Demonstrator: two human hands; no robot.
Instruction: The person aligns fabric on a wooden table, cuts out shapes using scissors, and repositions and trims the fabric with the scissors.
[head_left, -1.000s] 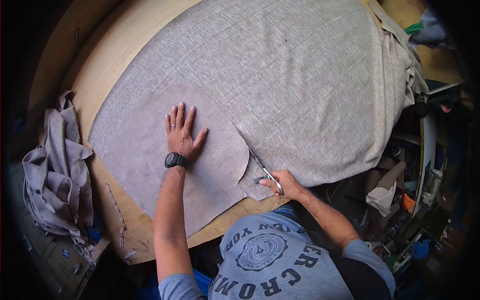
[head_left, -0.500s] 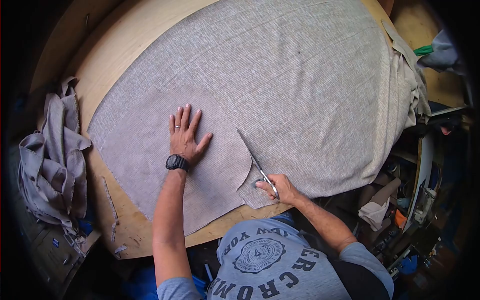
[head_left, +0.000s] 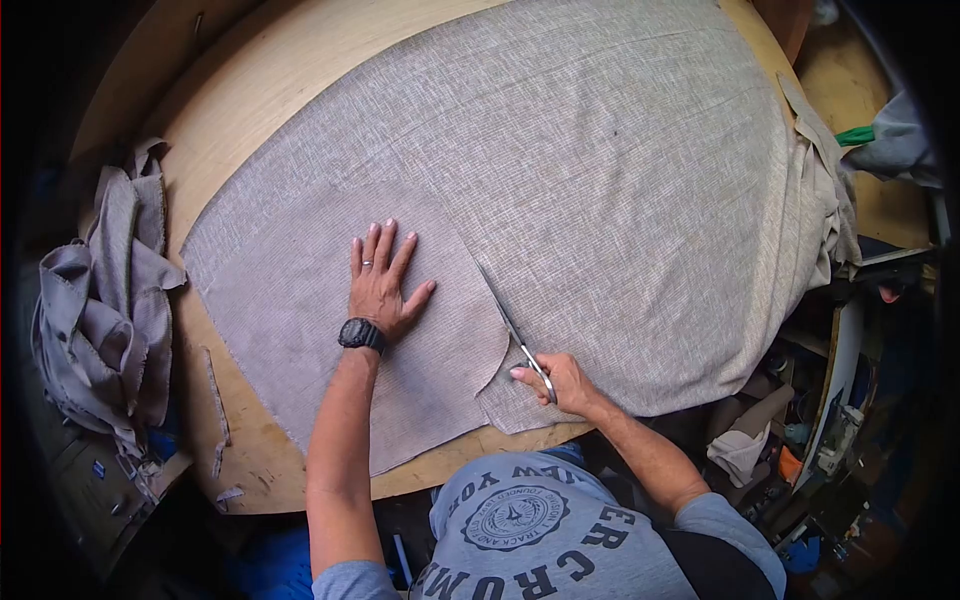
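My left hand (head_left: 384,290) lies flat with spread fingers on a mauve fabric piece (head_left: 300,290), which rests over a larger sheet of grey-beige woven fabric (head_left: 560,160). A ring and a black watch are on that hand and wrist. In my right hand (head_left: 562,382) is a pair of scissors (head_left: 513,330), fingers wrapped round the handles. Its long blades point up and left along the right edge of the mauve piece, and they look nearly closed. Below the blades, a cut edge curves down toward the table's front.
A wooden table (head_left: 262,465) carries the fabric. Crumpled fabric (head_left: 125,290) is heaped at the left, with narrow offcut strips (head_left: 216,400) nearby. Bunched folds of cloth (head_left: 820,200) hang at the right edge. Below right are a pale rag (head_left: 740,455) and assorted clutter.
The camera view has shifted slightly. The scissor blades have closed further along the mauve piece's edge. My left hand stays flat in the same place on the fabric.
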